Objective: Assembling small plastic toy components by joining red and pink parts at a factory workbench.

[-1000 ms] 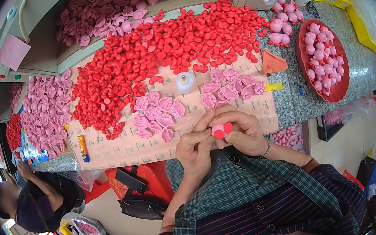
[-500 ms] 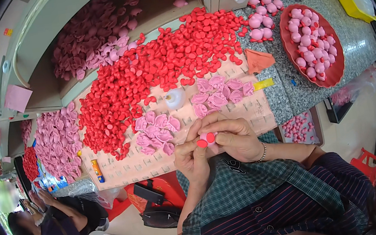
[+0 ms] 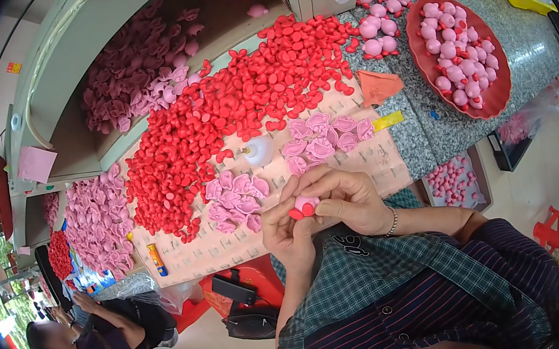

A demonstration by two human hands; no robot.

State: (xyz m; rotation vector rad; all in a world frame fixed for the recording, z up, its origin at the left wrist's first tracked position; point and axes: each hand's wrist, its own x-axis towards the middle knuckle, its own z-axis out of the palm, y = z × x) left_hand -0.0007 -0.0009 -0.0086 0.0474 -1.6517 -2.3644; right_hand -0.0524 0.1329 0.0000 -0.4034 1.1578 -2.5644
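Both of my hands meet over the near edge of the work mat. My left hand [image 3: 289, 236] pinches a small pink figure [image 3: 307, 200] with two red oval feet, and my right hand [image 3: 352, 201] grips it from the other side with thumb and fingers. Just beyond my hands lie two groups of pink petal-like shells [image 3: 236, 196], one to the left and one straight ahead. Between these groups rests a round white squeeze bottle [image 3: 261, 152] with a narrow tip. Behind them spreads a large heap of red foot pieces [image 3: 213, 112].
At right stands a red scalloped bowl [image 3: 418, 58] of finished-looking pink figures, with more figures [image 3: 379, 28] on the granite counter. A grey machine housing [image 3: 59, 84] arches over the far left. A co-worker [image 3: 102, 335] sits at lower left. Beside the mat's left edge lies an orange tube [image 3: 156, 259].
The pink figure has tilted in my fingers, so its red feet show lower and at a different angle. The whole view has shifted slightly; both hands keep their hold.
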